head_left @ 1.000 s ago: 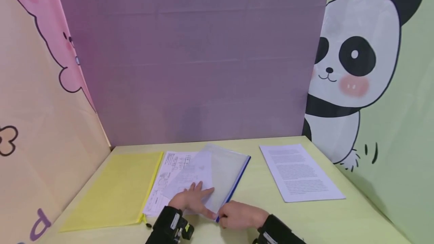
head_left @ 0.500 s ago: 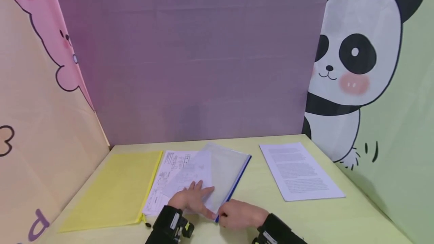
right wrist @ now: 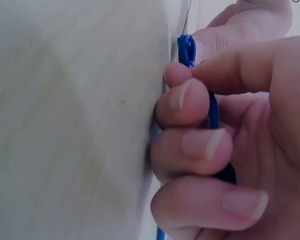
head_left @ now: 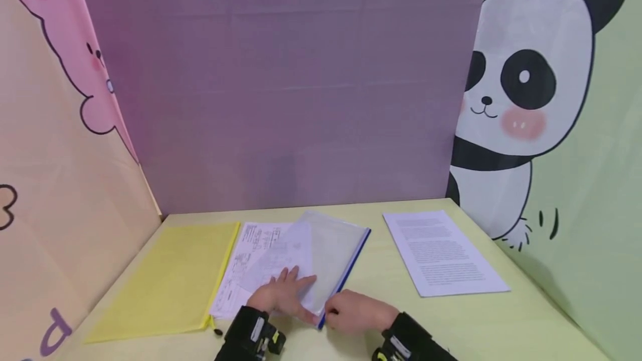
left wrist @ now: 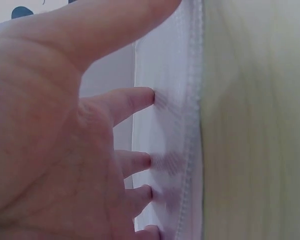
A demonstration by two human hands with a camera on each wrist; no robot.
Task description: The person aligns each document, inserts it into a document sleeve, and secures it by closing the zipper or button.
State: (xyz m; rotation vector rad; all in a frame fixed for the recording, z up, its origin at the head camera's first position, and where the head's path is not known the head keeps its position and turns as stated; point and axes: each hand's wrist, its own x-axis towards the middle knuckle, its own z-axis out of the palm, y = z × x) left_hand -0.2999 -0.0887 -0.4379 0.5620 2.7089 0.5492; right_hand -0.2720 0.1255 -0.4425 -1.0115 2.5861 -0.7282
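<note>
A pale counter [head_left: 383,274] carries two folders and two lots of paper. A yellow folder [head_left: 165,280] lies flat, well to the left of a clear folder [head_left: 337,252], which sits slantwise on the counter between the paper lots. Handwritten sheets [head_left: 257,241] stick out on the clear folder's left, their right part showing through the plastic, apparently beneath it. Printed paper [head_left: 446,255] lies apart, right of the clear folder.

The left hand [head_left: 285,296] rests flat on the clear folder's near part, fingers spread and gripping nothing. The right hand [head_left: 360,312] is at the folder's near right corner, fingers curled and pinching its blue zip [head_left: 358,255] near the end — whether they have a pull tab is hidden.

Judging by this, the work is at the zip's near end — opening or closing, I cannot tell. Both paper lots appear to lie outside the clear folder; if they belong in it, that part is yet to be done.
</note>
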